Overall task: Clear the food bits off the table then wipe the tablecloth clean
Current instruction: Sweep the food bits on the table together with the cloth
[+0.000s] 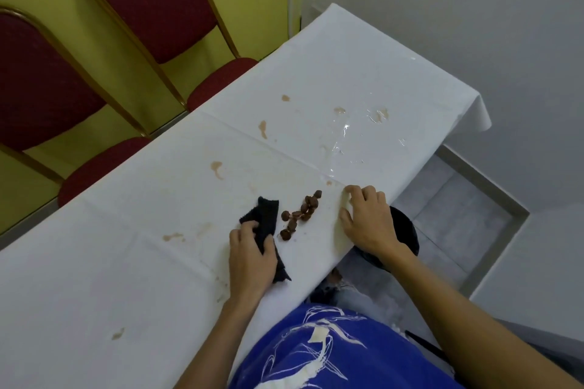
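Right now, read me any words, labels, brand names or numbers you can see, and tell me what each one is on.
No readable text anywhere in this view.
Blue shirt: white scrawled lines only, no letters that can be made out.
Tablecloth, black cloth gripped by the left hand, food bits, red chairs: no writing, labels or numbers.

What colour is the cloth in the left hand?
Black. The head view, the only one, shows the cloth gripped in the left hand.
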A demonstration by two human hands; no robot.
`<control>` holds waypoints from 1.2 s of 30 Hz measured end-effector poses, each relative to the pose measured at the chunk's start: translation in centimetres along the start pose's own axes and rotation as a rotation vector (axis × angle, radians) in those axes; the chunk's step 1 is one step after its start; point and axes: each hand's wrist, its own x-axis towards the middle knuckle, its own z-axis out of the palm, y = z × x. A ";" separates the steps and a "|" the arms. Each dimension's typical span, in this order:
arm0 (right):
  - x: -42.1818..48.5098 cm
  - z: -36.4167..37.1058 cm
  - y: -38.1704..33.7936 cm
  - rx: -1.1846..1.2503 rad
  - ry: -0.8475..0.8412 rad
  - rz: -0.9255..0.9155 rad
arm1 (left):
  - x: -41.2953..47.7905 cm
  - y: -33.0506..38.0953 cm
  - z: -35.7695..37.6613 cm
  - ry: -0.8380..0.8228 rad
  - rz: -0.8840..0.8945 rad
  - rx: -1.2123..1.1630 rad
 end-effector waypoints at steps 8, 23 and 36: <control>-0.1 -0.9 0.4 0.035 -0.133 -0.020 | 1.3 4.3 3.3 -0.123 0.070 -0.099; -0.1 -1.7 0.8 0.092 -0.196 -0.024 | 10.3 7.2 2.6 -0.367 0.508 0.288; -0.1 -1.3 1.1 0.111 -0.175 -0.005 | 8.8 6.4 -1.3 -0.347 0.446 0.118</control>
